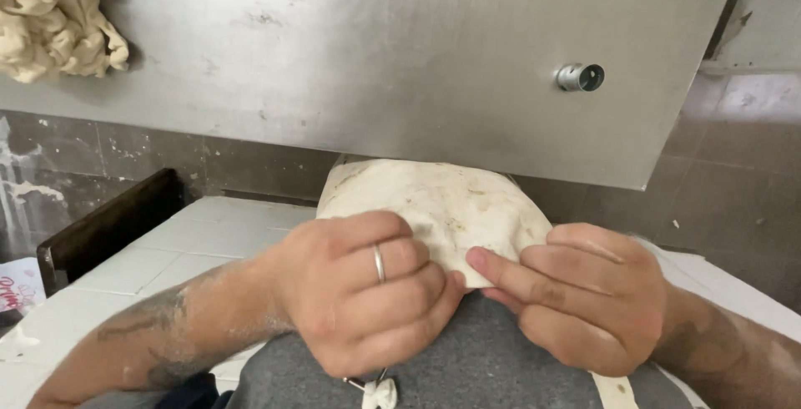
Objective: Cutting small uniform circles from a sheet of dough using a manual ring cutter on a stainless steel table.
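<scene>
Fingers of both hands pinch the near edge of a pale, stained cloth (434,204), held against the person's chest over a grey shirt (467,367). Left hand (363,292) is curled almost closed, ring on one finger, knuckles up, thumb tucked under the cloth edge. Right hand (584,292) has its index finger stretched out toward the left, tip touching the cloth hem, the other fingers folded in and gripping the fabric from below. The hands nearly meet at the middle. Cloth looks soft, limp and light, likely an apron bib; it will fold and sag wherever unsupported, so the hem or corners are the places to grip, pinched rather than pushed. Yellowish smears on it, maybe damp or greasy, cannot tell. Forearms are dusted with flour. Beyond the cloth, a steel panel (375,58) with a short metal tube (581,77) sticking out. Lump of dough (54,21) sits at its upper left. White tiled counter (192,242) lies below, dark wooden piece (108,225) beside it.
</scene>
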